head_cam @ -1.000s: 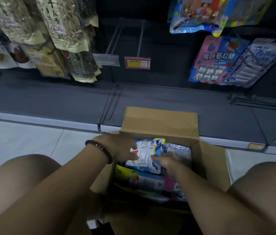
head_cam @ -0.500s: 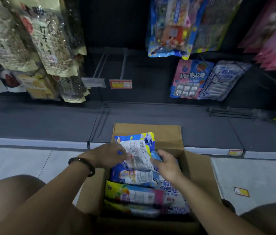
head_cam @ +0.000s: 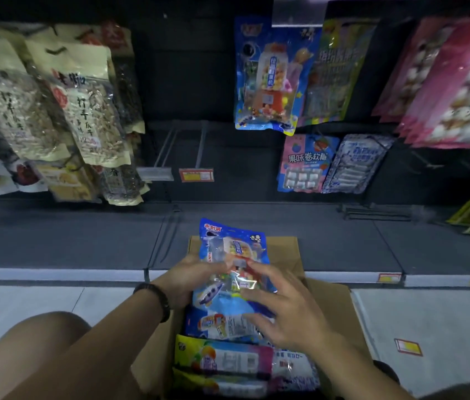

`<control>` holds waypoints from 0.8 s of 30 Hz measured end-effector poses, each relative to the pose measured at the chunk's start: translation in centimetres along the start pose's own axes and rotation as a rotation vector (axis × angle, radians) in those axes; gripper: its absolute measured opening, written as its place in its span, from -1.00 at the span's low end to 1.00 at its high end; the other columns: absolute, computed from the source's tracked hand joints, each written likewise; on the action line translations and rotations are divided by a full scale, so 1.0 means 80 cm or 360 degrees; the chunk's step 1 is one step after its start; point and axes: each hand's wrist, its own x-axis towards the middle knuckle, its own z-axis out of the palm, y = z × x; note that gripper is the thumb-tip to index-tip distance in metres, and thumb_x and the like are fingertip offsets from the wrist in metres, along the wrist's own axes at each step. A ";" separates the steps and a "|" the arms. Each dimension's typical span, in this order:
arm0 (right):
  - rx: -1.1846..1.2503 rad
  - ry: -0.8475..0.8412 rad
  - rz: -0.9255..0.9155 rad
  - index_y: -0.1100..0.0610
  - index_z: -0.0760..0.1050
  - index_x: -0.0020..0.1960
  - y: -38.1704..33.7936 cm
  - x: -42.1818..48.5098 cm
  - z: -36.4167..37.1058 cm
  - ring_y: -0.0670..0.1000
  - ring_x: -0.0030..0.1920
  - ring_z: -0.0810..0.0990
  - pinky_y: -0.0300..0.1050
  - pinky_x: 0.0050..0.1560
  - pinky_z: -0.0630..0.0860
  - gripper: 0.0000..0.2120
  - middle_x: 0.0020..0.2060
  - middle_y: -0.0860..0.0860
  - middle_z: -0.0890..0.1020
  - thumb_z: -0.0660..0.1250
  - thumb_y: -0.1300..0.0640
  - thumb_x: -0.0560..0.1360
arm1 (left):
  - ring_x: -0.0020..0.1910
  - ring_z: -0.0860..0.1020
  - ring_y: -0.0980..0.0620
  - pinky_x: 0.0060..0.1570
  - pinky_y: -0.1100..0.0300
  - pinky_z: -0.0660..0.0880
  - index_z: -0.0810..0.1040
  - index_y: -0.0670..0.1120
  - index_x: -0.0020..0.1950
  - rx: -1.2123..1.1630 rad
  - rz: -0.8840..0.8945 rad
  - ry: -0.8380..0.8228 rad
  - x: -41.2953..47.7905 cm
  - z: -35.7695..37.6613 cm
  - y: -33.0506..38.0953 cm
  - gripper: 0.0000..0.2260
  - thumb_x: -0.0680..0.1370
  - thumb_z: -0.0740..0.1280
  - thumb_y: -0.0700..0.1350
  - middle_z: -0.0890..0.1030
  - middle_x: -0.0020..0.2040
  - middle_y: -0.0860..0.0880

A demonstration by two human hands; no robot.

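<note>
A blue candy bag [head_cam: 229,255] with a gumball-machine picture stands upright above an open cardboard box [head_cam: 326,295] on the floor. My left hand [head_cam: 190,280], with a dark bead bracelet on the wrist, grips the bag's left edge, thumb across its front. My right hand [head_cam: 282,310] lies with spread fingers on the bag's lower right and on the packets below it. More blue and multicoloured snack packets [head_cam: 225,359] fill the box. A matching blue bag [head_cam: 268,79] hangs on the rack above.
Two bare metal pegs [head_cam: 183,148] with price tags [head_cam: 196,175] stick out at the rack's middle. Seed bags [head_cam: 83,111] hang left, pink bags [head_cam: 456,88] right. A dark low shelf [head_cam: 83,235] runs behind the box. My knees flank the box; a loose label [head_cam: 407,346] lies on the floor.
The blue bag has been lifted out of the box and turned from its back to its printed front. My view tilted up toward the rack.
</note>
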 end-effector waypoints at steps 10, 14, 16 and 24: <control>0.1340 0.0502 0.1328 -0.32 0.36 0.52 0.014 0.037 -0.039 -0.02 0.33 0.64 0.27 0.31 0.60 -0.41 0.34 -0.17 0.64 0.47 0.07 0.61 | 0.31 0.66 -0.13 0.36 -0.13 0.56 0.45 -0.04 0.47 0.0034 0.0374 -0.0200 -0.010 0.018 0.005 -0.54 0.60 0.46 -0.27 0.69 0.32 -0.10; 0.1498 0.0561 0.1190 -0.10 0.33 0.60 0.003 0.068 -0.063 0.04 0.23 0.72 0.08 0.13 0.70 -0.41 0.24 -0.04 0.72 0.34 0.31 0.67 | 0.27 0.68 -0.17 0.30 -0.12 0.60 0.51 -0.11 0.40 -0.0036 0.0502 -0.0038 -0.007 0.027 0.020 -0.64 0.62 0.43 -0.29 0.71 0.26 -0.13; 0.1473 0.0597 0.1167 -0.10 0.35 0.59 0.002 0.082 -0.072 0.04 0.20 0.73 0.01 0.09 0.71 -0.42 0.23 -0.03 0.73 0.30 0.35 0.68 | 0.25 0.69 -0.13 0.29 -0.10 0.60 0.53 -0.10 0.38 -0.0029 0.0613 0.0058 -0.010 0.031 0.036 -0.69 0.65 0.42 -0.17 0.73 0.21 -0.10; 0.1286 0.0652 0.0920 -0.47 0.14 0.59 0.006 0.139 -0.122 -0.08 0.51 0.47 0.09 0.24 0.67 -0.15 0.58 -0.25 0.37 0.38 0.29 0.64 | 0.10 0.76 -0.07 0.06 0.00 0.71 0.60 -0.12 0.31 -0.0103 0.0828 0.0288 -0.017 0.036 0.109 -0.74 0.63 0.44 -0.15 0.77 0.15 -0.06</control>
